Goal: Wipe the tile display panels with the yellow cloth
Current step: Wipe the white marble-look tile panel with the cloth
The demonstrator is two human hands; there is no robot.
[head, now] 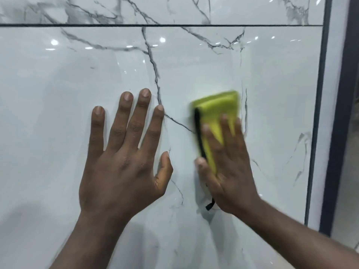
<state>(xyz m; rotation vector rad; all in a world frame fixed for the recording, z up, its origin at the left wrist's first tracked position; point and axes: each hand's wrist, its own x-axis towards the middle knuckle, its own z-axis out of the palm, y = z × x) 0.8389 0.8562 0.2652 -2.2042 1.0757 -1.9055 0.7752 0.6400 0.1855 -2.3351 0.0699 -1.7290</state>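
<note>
Cloth [215, 111] is sitting folded against the lower panel [58, 84], right of centre, pinned flat under the right hand [229, 171]. Right fingers are lying straight and slightly spread over the cloth's lower half, with the thumb sitting at its left edge beside the black trim [198, 133]. The cloth's upper half is sticking out above the fingertips. Hand and cloth are showing blurred (can't tell finer contact detail). A black loop [210, 204] is hanging out below the heel of that hand, against the tile.

Left hand [124, 164] is resting palm-flat on the same panel, just left of the cloth and not touching it. Its fingers are straight and fanned apart, thumb out to the side, holding nothing.

Panel is glossy white marble-look with dark veins, one running between the two hands; bright spots are reflecting in it. A thin dark joint [155, 25] is separating it from the upper panel [174, 10]. A dark frame strip [318, 113] is running down the panel's right edge, well right of the cloth.
</note>
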